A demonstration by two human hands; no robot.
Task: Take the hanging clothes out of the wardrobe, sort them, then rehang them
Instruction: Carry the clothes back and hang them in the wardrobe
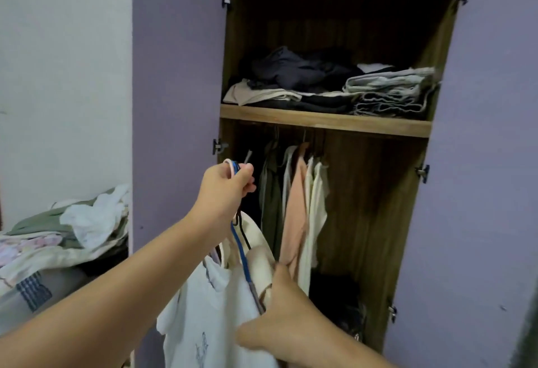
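My left hand (225,190) has its fingers clamped on the hanger hooks (234,167) of white shirts (209,309) held out before the open wardrobe (326,123); my right hand (286,315) grips their cloth. More clothes (294,201) hang inside.

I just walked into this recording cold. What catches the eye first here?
The left hand grips a bunch of hanger hooks in front of the open wardrobe, white shirts dangling below, while the right hand holds their cloth. Behind, a peach shirt hangs on the rail under a shelf of folded clothes.
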